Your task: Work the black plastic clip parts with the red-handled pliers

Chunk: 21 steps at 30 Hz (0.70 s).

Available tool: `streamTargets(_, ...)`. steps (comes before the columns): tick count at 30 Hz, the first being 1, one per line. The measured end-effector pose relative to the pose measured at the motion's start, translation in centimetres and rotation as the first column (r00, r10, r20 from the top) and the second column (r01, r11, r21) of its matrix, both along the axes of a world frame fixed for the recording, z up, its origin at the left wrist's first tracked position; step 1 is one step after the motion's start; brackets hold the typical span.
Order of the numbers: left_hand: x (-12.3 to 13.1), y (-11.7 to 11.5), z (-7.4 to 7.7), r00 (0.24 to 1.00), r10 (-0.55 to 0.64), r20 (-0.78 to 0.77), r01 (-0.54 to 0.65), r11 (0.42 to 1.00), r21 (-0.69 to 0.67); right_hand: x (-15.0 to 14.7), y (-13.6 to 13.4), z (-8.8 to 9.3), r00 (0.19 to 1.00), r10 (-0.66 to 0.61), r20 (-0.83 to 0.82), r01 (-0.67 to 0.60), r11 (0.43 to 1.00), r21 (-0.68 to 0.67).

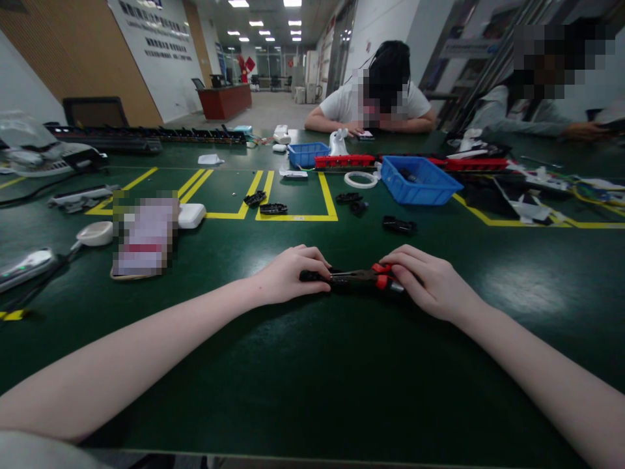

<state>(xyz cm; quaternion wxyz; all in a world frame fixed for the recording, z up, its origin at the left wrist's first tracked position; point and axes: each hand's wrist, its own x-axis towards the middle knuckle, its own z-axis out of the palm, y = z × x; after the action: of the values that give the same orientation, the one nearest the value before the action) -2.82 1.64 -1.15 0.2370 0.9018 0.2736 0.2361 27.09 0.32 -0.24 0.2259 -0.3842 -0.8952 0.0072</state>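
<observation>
Both of my hands rest on the green table, close together at its middle. My left hand (291, 273) is closed over a small black plastic part (312, 276), pressing it to the table. My right hand (430, 280) is closed round the red handles of a pair of pliers (371, 276). The pliers' dark jaws point left and reach the black part between my hands.
Several loose black parts (399, 225) lie beyond my hands inside yellow tape outlines (297, 217). A blue bin (418, 180) stands at right, a smaller blue bin (306, 154) and a red tray (344, 160) behind. Two people sit across the table. White devices (191, 215) lie at left.
</observation>
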Motion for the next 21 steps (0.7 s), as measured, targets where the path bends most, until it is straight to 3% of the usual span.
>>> streamTargets(21, -0.1, 0.0, 0.2, 0.999, 0.012, 0.051, -0.008, 0.997, -0.080, -1.0, -1.0, 0.0, 0.996, 0.001, 0.089, -0.009, 0.996, 0.083)
